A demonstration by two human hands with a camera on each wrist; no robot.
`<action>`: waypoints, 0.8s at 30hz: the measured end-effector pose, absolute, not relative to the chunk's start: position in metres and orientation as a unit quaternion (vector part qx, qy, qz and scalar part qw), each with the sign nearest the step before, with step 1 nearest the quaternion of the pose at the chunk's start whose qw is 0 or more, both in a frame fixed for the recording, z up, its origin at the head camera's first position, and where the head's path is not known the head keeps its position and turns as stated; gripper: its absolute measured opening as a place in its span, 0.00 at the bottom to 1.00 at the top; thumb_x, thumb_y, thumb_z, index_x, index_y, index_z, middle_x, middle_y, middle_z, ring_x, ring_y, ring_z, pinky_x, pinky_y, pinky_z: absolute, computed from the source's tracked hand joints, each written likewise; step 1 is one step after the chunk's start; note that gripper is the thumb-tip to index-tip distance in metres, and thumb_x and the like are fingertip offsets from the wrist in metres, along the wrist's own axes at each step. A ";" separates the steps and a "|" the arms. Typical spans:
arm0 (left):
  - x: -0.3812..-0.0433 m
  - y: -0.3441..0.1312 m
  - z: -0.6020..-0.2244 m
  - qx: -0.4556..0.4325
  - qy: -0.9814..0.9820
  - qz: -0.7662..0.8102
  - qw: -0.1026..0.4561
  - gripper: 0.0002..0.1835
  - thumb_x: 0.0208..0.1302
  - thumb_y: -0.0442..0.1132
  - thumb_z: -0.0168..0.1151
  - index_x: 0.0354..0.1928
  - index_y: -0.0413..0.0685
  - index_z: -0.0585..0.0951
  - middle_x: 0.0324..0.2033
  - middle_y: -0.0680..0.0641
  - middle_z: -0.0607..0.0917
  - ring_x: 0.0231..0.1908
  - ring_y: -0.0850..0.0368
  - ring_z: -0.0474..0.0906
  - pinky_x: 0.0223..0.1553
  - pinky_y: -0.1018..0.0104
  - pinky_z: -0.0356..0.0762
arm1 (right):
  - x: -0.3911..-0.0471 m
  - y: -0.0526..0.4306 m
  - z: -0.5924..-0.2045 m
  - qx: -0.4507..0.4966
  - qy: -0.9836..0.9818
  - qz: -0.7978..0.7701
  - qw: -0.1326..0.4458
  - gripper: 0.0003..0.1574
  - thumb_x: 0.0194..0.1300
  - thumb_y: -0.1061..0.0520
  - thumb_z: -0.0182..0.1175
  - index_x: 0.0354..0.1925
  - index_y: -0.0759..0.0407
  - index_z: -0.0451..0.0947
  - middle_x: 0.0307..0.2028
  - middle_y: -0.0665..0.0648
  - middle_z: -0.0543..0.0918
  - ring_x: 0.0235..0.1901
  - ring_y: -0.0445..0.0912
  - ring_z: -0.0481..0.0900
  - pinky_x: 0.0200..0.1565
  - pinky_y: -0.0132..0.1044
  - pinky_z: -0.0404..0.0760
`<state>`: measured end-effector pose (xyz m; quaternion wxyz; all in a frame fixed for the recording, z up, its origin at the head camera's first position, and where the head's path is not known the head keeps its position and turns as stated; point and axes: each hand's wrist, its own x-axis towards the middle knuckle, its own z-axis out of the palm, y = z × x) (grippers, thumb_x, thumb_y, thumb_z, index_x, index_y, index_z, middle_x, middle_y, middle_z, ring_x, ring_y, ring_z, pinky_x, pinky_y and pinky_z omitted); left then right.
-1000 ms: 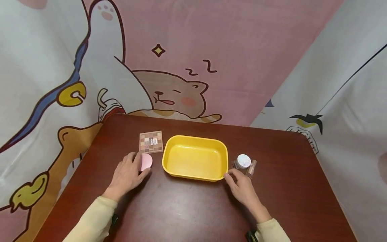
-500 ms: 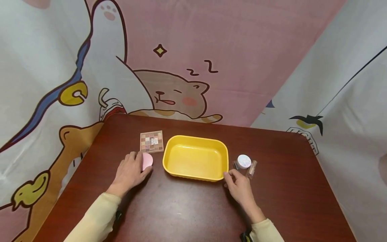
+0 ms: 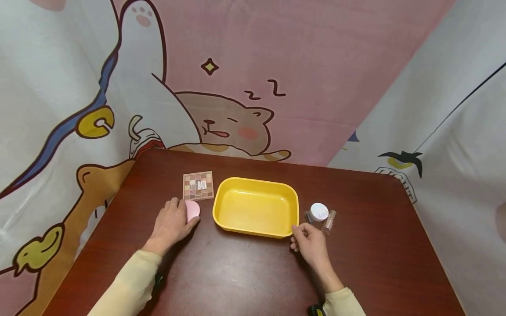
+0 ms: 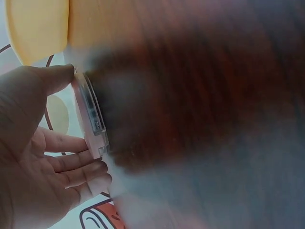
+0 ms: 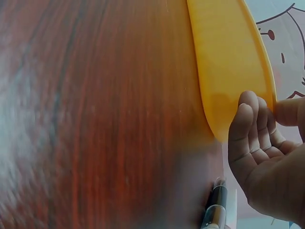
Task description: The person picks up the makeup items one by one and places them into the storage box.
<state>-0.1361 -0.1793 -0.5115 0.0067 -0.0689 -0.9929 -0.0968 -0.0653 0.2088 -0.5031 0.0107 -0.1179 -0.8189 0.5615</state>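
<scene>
My left hand (image 3: 170,226) holds a round pink compact (image 3: 192,211) lying on the table. In the left wrist view the thumb is at one edge of the compact (image 4: 87,112) and fingertips are at the opposite edge. A yellow rectangular basin (image 3: 257,206) with nothing in it stands at the middle of the table. At its near right corner, my right hand (image 3: 314,245) pinches the rim, thumb on top. The right wrist view shows the other fingers curled against the outside of the basin wall (image 5: 233,52).
An eyeshadow palette (image 3: 197,185) lies behind the compact. Right of the basin are a white-lidded jar (image 3: 319,211), a slim cosmetic tube (image 3: 329,222) and a dark-capped item (image 3: 308,217) partly hidden by the jar. Printed cloth (image 3: 316,79) hangs behind the brown table (image 3: 237,281).
The right wrist has shifted slightly left, and its fingers now curl more under the thumb at the basin's corner. The left forearm has shifted slightly right. Compact and basin look nearly unmoved.
</scene>
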 end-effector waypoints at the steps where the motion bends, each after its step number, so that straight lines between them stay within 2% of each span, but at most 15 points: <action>1: -0.136 -0.179 -0.512 -0.071 -0.993 -0.096 0.008 0.38 0.60 0.56 0.74 0.54 0.24 0.77 0.42 0.32 0.76 0.42 0.38 0.74 0.45 0.44 0.79 | -0.065 0.209 -0.503 -0.122 -0.815 0.566 0.008 0.17 0.75 0.60 0.61 0.28 0.69 0.78 0.21 0.59 0.82 0.16 0.42 0.80 0.22 0.37 0.82; 16: -0.138 -0.180 -0.508 -0.092 -0.990 -0.107 0.018 0.36 0.56 0.52 0.79 0.46 0.22 0.78 0.37 0.34 0.75 0.38 0.40 0.73 0.41 0.45 0.80 | -0.064 0.203 -0.501 -0.158 -0.793 0.589 -0.002 0.18 0.75 0.59 0.61 0.30 0.72 0.78 0.20 0.56 0.82 0.15 0.41 0.80 0.21 0.33 0.81; 24: -0.140 -0.180 -0.508 -0.091 -0.988 -0.122 0.011 0.37 0.55 0.52 0.80 0.48 0.22 0.78 0.38 0.34 0.75 0.38 0.40 0.73 0.41 0.45 0.80 | -0.063 0.202 -0.499 -0.167 -0.778 0.605 0.001 0.18 0.75 0.59 0.62 0.32 0.74 0.79 0.20 0.57 0.82 0.16 0.41 0.80 0.21 0.33 0.81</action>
